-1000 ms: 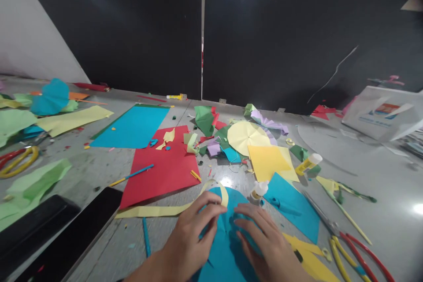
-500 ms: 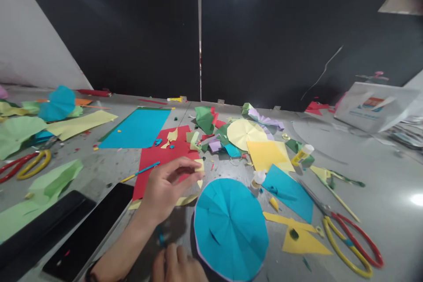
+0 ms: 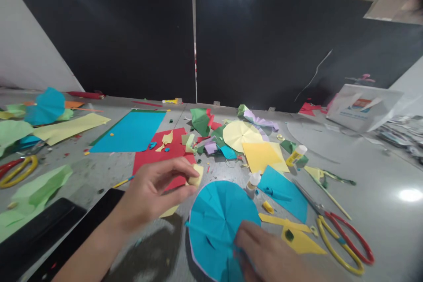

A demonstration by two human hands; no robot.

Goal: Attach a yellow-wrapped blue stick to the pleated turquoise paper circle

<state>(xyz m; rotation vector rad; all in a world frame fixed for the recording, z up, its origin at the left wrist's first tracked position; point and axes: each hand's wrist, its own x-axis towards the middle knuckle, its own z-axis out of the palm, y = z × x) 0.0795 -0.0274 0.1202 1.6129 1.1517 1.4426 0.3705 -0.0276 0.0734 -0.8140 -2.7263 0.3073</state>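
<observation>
Fingers of the left hand (image 3: 155, 189) are pinching a yellow strip (image 3: 196, 175), hovering just left of the blue paper circle (image 3: 216, 220); the right hand (image 3: 264, 253) is pressing its near edge.

L hand (image 3: 155, 189) pinches yellow strip (image 3: 197, 175); R hand (image 3: 264, 253) on blue paper circle (image 3: 218, 224).

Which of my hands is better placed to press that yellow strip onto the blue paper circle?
Left, probably. The left hand already pinches the yellow strip, raised just beside the blue paper circle. The right hand lies on the circle's near edge, which likely steadies it.
</observation>
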